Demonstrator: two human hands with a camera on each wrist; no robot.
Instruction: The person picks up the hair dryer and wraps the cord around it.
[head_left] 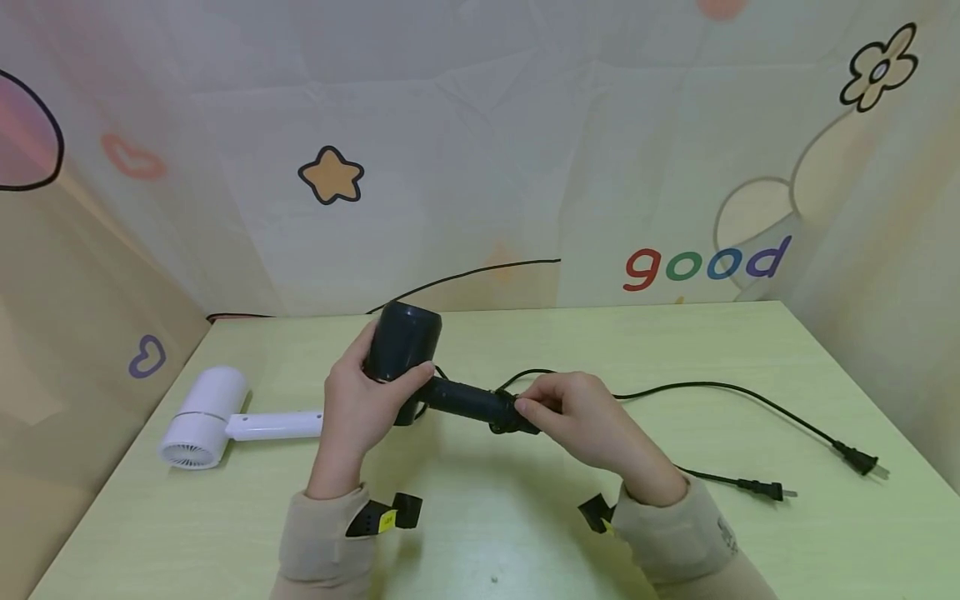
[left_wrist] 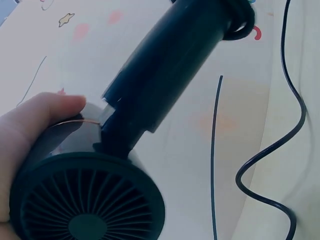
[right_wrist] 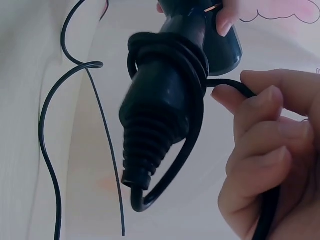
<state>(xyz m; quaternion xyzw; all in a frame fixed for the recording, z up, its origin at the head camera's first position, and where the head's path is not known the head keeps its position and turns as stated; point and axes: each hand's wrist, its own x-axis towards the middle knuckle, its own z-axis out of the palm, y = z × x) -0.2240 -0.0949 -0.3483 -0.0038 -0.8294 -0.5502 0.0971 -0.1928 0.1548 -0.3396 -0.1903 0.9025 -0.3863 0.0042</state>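
Note:
My left hand (head_left: 358, 417) grips a black hair dryer (head_left: 405, 342) round its barrel, the thumb lying across it near the handle joint. Raised over the table, the dryer points its handle (head_left: 465, 400) to the right. The left wrist view shows its round slotted grille (left_wrist: 87, 200) close up. Several turns of the black cord (right_wrist: 172, 47) wrap the handle's lower end, above the ribbed strain relief (right_wrist: 145, 142). Beside that end, my right hand (head_left: 592, 421) pinches the cord between thumb and forefinger. In the right wrist view, the cord also runs through its curled fingers (right_wrist: 257, 160).
A white hair dryer (head_left: 206, 408) lies at the left of the pale green table (head_left: 480, 533), its handle partly behind my left hand. Two black plugs (head_left: 858, 460) with cords lie on the right side. A printed cloth (head_left: 480, 167) hangs behind the table.

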